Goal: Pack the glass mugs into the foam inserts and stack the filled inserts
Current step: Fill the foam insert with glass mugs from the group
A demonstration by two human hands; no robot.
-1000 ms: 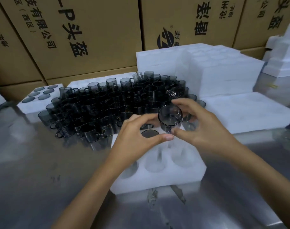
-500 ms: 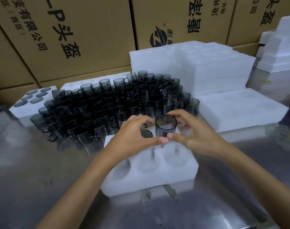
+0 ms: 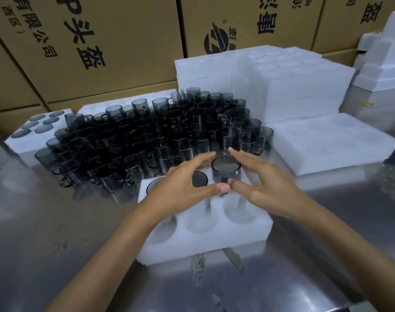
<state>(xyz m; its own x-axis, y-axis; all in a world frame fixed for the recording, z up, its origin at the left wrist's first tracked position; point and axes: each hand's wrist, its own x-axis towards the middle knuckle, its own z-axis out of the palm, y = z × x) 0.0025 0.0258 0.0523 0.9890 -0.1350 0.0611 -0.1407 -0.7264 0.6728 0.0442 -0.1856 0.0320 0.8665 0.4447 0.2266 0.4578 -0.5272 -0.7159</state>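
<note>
Seating a smoked-glass mug in the far-right pocket of the foam insert

Both hands cup the mug (image 3: 225,168): left hand (image 3: 187,183) and right hand (image 3: 262,183) curl fingers round its rim, thumbs meeting at the handle, probably to line it with the slot. It stands partly sunk in the insert (image 3: 205,224); three near pockets are unfilled.

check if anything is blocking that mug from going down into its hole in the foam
Nothing visible does. The mug already sits partway in the far right hole of the foam insert, with both hands around it.
</note>
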